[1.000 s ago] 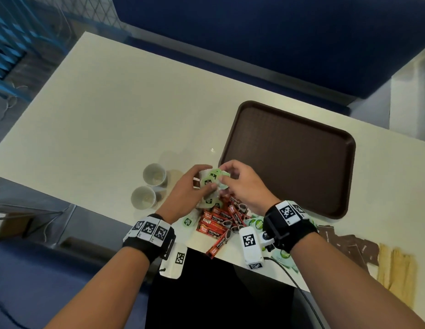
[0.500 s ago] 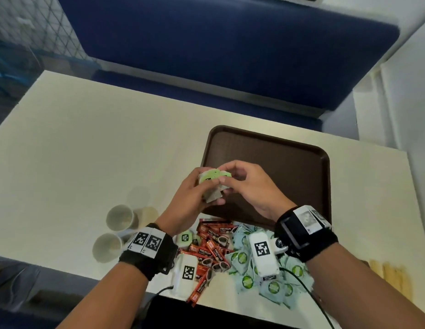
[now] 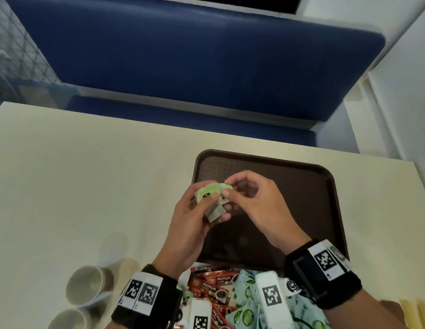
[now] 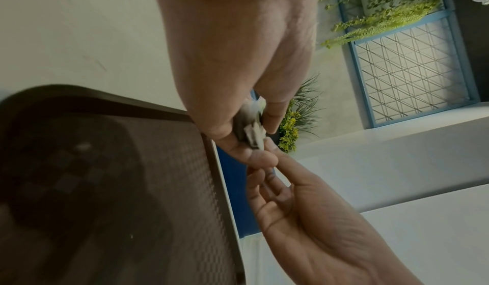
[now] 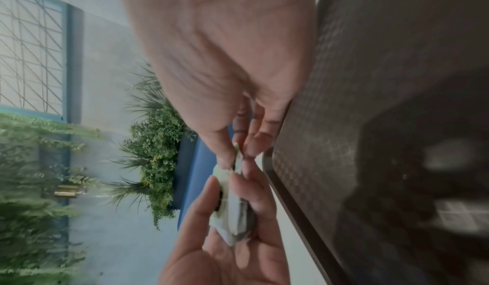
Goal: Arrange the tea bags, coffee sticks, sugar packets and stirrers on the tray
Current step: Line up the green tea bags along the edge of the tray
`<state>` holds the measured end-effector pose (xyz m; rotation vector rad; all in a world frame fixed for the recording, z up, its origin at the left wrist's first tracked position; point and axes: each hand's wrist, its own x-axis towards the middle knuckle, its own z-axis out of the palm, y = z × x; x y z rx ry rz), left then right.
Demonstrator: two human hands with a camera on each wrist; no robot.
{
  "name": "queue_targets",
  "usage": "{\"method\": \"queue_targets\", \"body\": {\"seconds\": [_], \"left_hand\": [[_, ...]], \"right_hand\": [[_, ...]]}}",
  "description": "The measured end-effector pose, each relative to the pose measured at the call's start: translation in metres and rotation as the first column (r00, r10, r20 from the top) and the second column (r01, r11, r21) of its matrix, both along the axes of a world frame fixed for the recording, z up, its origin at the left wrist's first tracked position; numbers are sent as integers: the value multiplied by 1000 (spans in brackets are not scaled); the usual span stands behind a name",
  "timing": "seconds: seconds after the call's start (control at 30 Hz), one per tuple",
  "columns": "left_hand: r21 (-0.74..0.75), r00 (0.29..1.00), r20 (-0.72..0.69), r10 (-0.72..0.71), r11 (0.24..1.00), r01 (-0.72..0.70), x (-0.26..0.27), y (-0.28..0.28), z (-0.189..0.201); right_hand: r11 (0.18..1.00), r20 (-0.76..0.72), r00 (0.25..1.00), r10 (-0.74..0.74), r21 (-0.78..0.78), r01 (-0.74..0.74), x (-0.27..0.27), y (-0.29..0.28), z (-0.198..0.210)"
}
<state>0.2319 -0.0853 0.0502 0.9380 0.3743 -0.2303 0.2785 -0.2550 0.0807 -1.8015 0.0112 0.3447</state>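
My left hand (image 3: 202, 207) holds a small stack of green-and-white tea bags (image 3: 212, 198) in the air over the left part of the brown tray (image 3: 301, 186). My right hand (image 3: 228, 189) pinches the top bag of that stack between thumb and forefinger. In the right wrist view the tea bags (image 5: 230, 210) lie across my left fingers, with the pinch at their upper end. The left wrist view shows the tea bags (image 4: 251, 130) beside the tray's rim (image 4: 219, 174). Red coffee sticks (image 3: 214, 286) and more pale green tea bags (image 3: 244, 305) lie heaped on the table near me.
Two paper cups (image 3: 88, 286) stand at the table's near left. Wooden stirrers (image 3: 415, 312) lie at the near right edge. A blue bench (image 3: 195, 67) runs behind the cream table (image 3: 88, 174). The tray's floor is bare.
Both hands have carried the tea bag stack away from the heap and over the tray. The head view has tilted up towards the bench.
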Motion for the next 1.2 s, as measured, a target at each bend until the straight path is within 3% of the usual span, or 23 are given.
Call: {"method": "queue_targets", "body": {"seconds": [0.27, 0.43, 0.6, 0.83, 0.97, 1.2], "left_hand": [[18, 997, 16, 69, 997, -69, 19, 2, -4], [-17, 994, 18, 109, 994, -109, 23, -2, -4], [-36, 989, 4, 146, 989, -146, 29, -3, -6], [-87, 968, -55, 245, 965, -249, 28, 9, -6], [-37, 959, -83, 272, 960, -276, 26, 18, -6], [71, 952, -104, 288, 957, -282, 38, 30, -11]], "right_hand": [[1000, 37, 999, -15, -1, 15, 23, 0, 5], [986, -106, 991, -82, 135, 96, 22, 7, -1], [974, -124, 985, -117, 178, 139, 28, 11, -2], [978, -81, 981, -177, 98, 184, 35, 16, 3], [978, -38, 978, -207, 28, 208, 50, 16, -1], [970, 14, 999, -47, -239, 49, 104, 15, -51]]}}
